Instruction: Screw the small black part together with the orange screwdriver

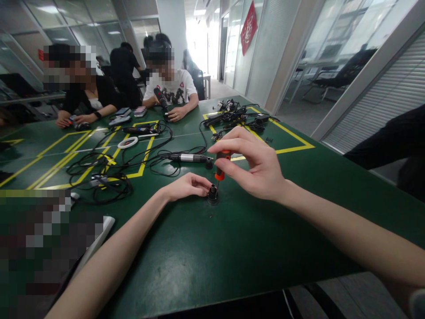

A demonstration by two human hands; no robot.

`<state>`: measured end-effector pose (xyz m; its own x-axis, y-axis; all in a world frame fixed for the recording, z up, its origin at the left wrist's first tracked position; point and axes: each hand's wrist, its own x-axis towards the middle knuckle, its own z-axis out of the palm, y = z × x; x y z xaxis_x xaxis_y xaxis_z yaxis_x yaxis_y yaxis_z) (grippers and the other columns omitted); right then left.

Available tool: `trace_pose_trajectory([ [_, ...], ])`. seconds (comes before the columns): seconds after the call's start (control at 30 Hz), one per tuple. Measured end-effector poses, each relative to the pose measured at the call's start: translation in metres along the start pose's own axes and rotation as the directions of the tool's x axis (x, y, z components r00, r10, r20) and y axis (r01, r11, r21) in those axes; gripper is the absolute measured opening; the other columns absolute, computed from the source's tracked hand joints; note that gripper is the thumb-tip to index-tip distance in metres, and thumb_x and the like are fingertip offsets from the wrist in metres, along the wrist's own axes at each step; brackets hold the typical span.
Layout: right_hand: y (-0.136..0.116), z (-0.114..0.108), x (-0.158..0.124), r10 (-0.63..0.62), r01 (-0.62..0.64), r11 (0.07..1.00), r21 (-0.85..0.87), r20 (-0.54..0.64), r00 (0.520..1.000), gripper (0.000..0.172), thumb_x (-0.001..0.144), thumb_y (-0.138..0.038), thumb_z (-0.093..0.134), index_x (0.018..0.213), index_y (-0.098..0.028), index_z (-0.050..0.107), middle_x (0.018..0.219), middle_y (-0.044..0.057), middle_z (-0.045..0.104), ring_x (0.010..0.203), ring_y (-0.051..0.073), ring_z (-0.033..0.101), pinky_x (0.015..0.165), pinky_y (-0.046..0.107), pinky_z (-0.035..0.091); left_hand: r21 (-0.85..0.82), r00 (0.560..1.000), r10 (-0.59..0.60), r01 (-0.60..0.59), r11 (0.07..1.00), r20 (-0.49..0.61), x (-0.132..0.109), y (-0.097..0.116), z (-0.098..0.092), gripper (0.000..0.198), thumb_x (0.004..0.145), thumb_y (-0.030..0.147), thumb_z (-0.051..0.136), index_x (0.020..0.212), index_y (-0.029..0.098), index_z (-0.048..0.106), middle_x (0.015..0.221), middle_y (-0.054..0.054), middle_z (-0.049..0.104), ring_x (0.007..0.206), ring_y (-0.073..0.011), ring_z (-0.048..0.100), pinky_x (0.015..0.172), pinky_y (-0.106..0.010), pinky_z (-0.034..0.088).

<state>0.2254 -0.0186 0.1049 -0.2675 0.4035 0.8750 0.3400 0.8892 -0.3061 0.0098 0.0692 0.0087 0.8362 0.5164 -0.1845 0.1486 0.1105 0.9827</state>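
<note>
My right hand [254, 164] grips a short screwdriver [219, 176] with an orange and black handle, held upright. Its shaft points down at a small black round part [213, 197] standing on the green table. Whether the tip sits in a screw is too small to tell. From the left, my left hand [188, 186] closes its fingers on that black part and steadies it against the tabletop. Just behind the screwdriver lies a silver and black pen-shaped electric tool [187, 157], with a small black piece [209, 163] at its end.
Black cables [99, 177] lie coiled at the left, near a white ring [128, 142]. More cables and plugs [232, 116] are heaped at the back right. Yellow tape [292, 148] marks the green table [265, 257]. Two people sit across, one holding a power tool [160, 98].
</note>
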Motion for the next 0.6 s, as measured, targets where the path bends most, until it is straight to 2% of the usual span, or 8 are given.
trace_pose_trajectory([
  [0.2, 0.000, 0.002, -0.002, 0.058, -0.061, 0.991, 0.115, 0.028, 0.998, 0.026, 0.101, -0.012, 0.056, 0.123, -0.015, 0.071, 0.101, 0.007, 0.074, 0.092, 0.016, 0.069, 0.078, 0.030, 0.058, -0.001, 1.000, 0.003, -0.003, 1.000, -0.006, 0.001, 0.000, 0.001, 0.035, 0.073, 0.021, 0.091, 0.106, 0.013, 0.083, 0.104, -0.010, 0.084, 0.092, -0.0182, 0.079, 0.096, -0.029, 0.058],
  [0.3, 0.000, 0.003, -0.003, 0.076, -0.084, 0.984, 0.160, 0.054, 0.996, 0.023, 0.101, -0.012, 0.054, 0.118, -0.015, 0.070, 0.106, 0.008, 0.075, 0.096, 0.017, 0.071, 0.079, 0.031, 0.058, 0.010, 1.000, 0.017, -0.017, 1.000, -0.002, 0.002, -0.001, 0.001, 0.033, 0.073, 0.019, 0.090, 0.104, 0.012, 0.083, 0.103, -0.010, 0.084, 0.093, -0.0189, 0.079, 0.095, -0.030, 0.059],
  [0.43, 0.000, 0.002, -0.005, 0.111, -0.120, 0.976, 0.183, 0.057, 0.992, 0.018, 0.101, -0.015, 0.054, 0.109, -0.016, 0.070, 0.101, 0.007, 0.073, 0.088, 0.017, 0.069, 0.074, 0.032, 0.057, 0.023, 1.000, 0.023, -0.023, 0.999, -0.012, 0.004, -0.003, 0.004, 0.033, 0.071, 0.013, 0.088, 0.104, 0.012, 0.081, 0.101, -0.009, 0.083, 0.091, -0.0167, 0.078, 0.094, -0.028, 0.058],
  [0.53, -0.001, 0.001, -0.006, 0.130, -0.135, 0.979, 0.153, 0.039, 0.991, 0.009, 0.097, -0.016, 0.065, 0.104, -0.019, 0.070, 0.097, 0.005, 0.072, 0.084, 0.017, 0.068, 0.074, 0.033, 0.056, 0.013, 1.000, 0.026, -0.026, 1.000, 0.002, 0.006, -0.003, 0.008, 0.032, 0.069, 0.007, 0.084, 0.099, 0.012, 0.080, 0.098, -0.007, 0.083, 0.088, -0.0150, 0.077, 0.092, -0.027, 0.058],
  [0.6, -0.002, 0.002, -0.006, 0.150, -0.152, 0.979, 0.133, 0.027, 0.988, 0.009, 0.094, -0.015, 0.070, 0.101, -0.021, 0.070, 0.095, 0.004, 0.073, 0.085, 0.018, 0.068, 0.076, 0.033, 0.055, 0.014, 0.999, 0.040, -0.040, 0.999, 0.001, 0.006, -0.002, 0.011, 0.032, 0.066, 0.004, 0.083, 0.097, 0.013, 0.079, 0.097, -0.006, 0.082, 0.088, -0.0155, 0.077, 0.090, -0.028, 0.059],
])
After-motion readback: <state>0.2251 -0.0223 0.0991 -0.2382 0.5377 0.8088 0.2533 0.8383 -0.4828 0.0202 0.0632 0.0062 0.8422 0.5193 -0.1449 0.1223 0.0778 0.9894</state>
